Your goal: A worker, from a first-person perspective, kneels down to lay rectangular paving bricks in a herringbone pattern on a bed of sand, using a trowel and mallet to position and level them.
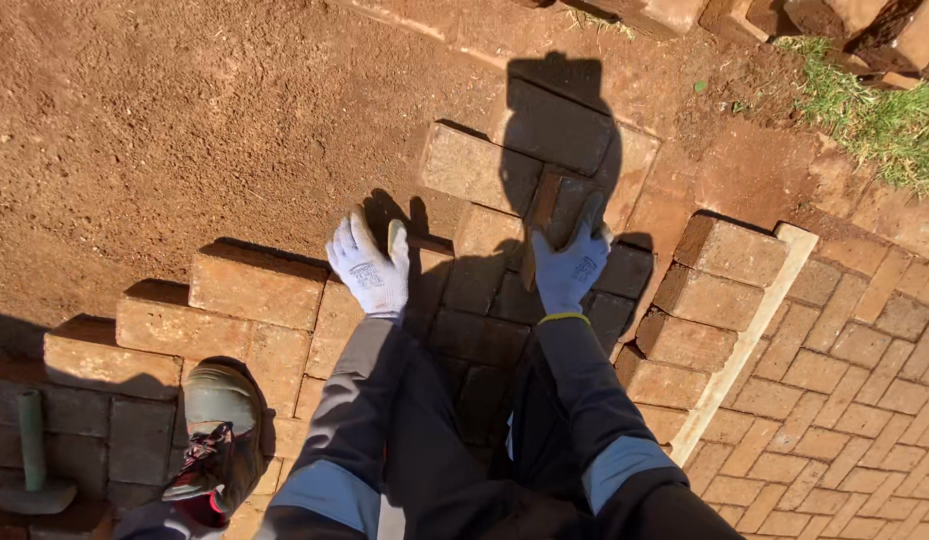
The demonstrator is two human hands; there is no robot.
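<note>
Head view: the right hand [569, 268], in a white glove, is gripping a brick [546, 215] at the centre of the frame, fingers wrapped over its near end. The brick is tilting up on edge (mostly in the person's own shadow), its far end resting among the laid pavers [474, 165] just above. The left hand [369, 268], also gloved, is lying flat and open-fingered on the paving to the left of centre, grasping nothing; its thumb is sticking up beside a dark gap between bricks. Both grey sleeves are running down to the bottom centre of the frame.

Around the hands, the staggered edge of the paving is stepping down toward the lower left, meeting bare red soil [184, 120] that is filling the upper left. Right of centre, a stack of loose bricks [704, 290] is sitting against a pale kerb [749, 335], with finished paving [844, 400] beyond it at lower right. A boot [219, 425] is standing at lower left, and a green-handled mallet [31, 455] is lying near the left edge. Grass [874, 110] is showing at upper right.
</note>
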